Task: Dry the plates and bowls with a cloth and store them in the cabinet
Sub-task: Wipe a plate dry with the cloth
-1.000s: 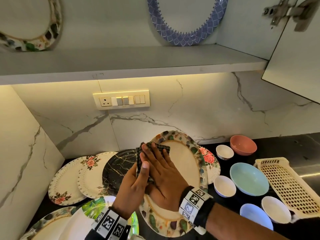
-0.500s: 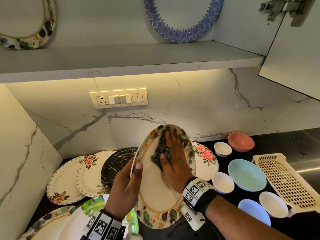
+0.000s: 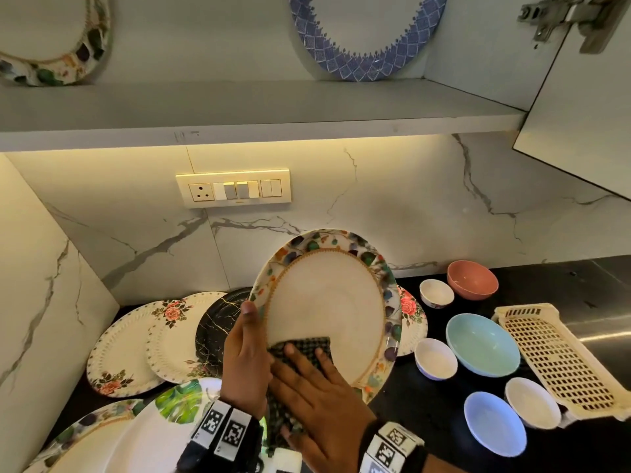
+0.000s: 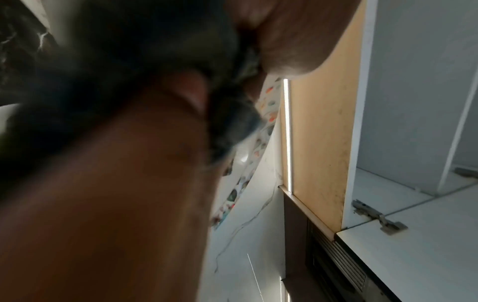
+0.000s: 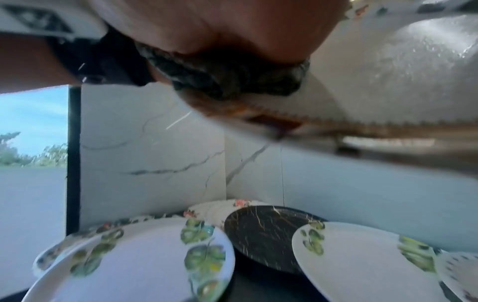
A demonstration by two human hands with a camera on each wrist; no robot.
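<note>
Checked cloth [image 3: 300,353] being pressed flat by right hand [image 3: 321,401], fingers straight, at 6 o'clock on tilted leaf-rimmed plate [image 3: 327,302]; left hand [image 3: 244,360] gripping rim at 9 o'clock, above counter [image 3: 426,421].

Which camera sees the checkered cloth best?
The head view: the cloth lies flat under the right hand on the plate, its checks clear. The right wrist view shows a dark bunched lump, the left wrist view only a blur.
</note>
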